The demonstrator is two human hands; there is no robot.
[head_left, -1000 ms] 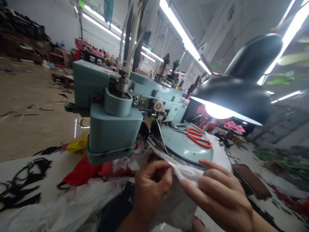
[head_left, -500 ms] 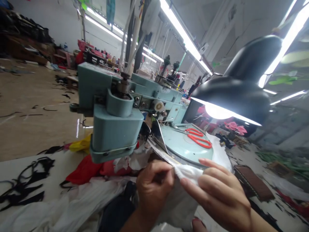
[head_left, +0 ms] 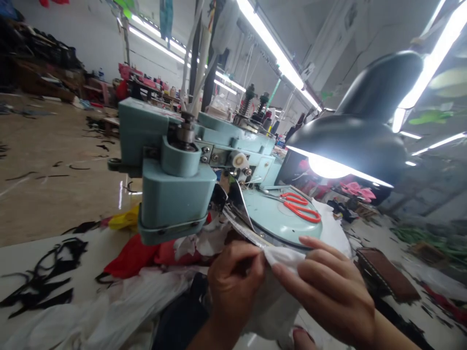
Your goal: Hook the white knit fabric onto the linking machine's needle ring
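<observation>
My left hand [head_left: 235, 284] is closed, thumb and forefinger pinching the edge of a white cloth [head_left: 279, 296] right beside a toothed metal ring [head_left: 248, 234]. My right hand [head_left: 333, 287] holds the same cloth a little further right, with one finger raised toward the round plate and the thumb hidden. Between the hands the cloth's upper edge runs along the ring, and the rest hangs below. The ring curves around the front of a pale green sewing machine [head_left: 178, 197]. Orange-handled scissors [head_left: 301, 209] lie on the machine's round plate [head_left: 270, 214].
A black lamp [head_left: 350, 141] shines low over the plate from the right. Red cloth [head_left: 127, 260], white cloth [head_left: 120, 301] and black strips [head_left: 47, 272] lie at the left. A brown case-like object [head_left: 388, 274] lies to the right, and more white cloth [head_left: 332, 228] drapes behind the plate.
My right fingers have shifted slightly left on the cloth, and its edge between my hands looks smoother. My left hand keeps its pinch near the ring. The view has moved slightly.
</observation>
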